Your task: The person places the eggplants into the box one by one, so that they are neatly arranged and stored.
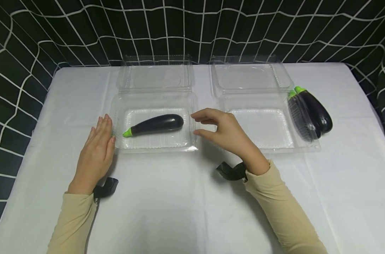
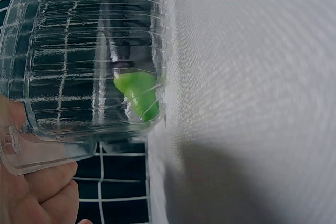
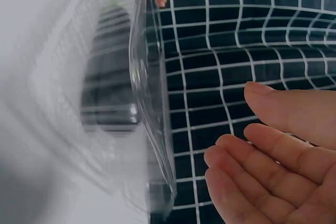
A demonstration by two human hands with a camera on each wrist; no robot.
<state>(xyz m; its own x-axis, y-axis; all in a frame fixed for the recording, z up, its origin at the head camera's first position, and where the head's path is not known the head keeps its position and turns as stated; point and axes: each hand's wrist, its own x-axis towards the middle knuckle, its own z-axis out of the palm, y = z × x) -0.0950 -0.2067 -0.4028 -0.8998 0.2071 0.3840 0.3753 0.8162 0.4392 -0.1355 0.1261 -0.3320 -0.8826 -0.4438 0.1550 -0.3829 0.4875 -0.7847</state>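
Note:
An eggplant [image 1: 157,124] with a green stem lies in the base of the left clear plastic clamshell box [image 1: 167,143], whose lid is folded back behind it. My left hand [image 1: 95,151] rests with straight fingers along the box's left edge. In the left wrist view, the rim overlaps the fingers [image 2: 52,190], and the green stem shows through the ribbed wall. Just off the right side of the same box, my right hand [image 1: 225,132] holds nothing, its fingers loosely bent and thumb apart. The right wrist view shows the palm [image 3: 283,182] bare beside the box.
A second opened clamshell box [image 1: 262,130] sits to the right, with nothing in its base. Two more eggplants [image 1: 316,111] lie beside its right wall, partly seen through the plastic. White cloth [image 1: 167,211] covers the table; a dark gridded backdrop [image 1: 179,31] stands behind.

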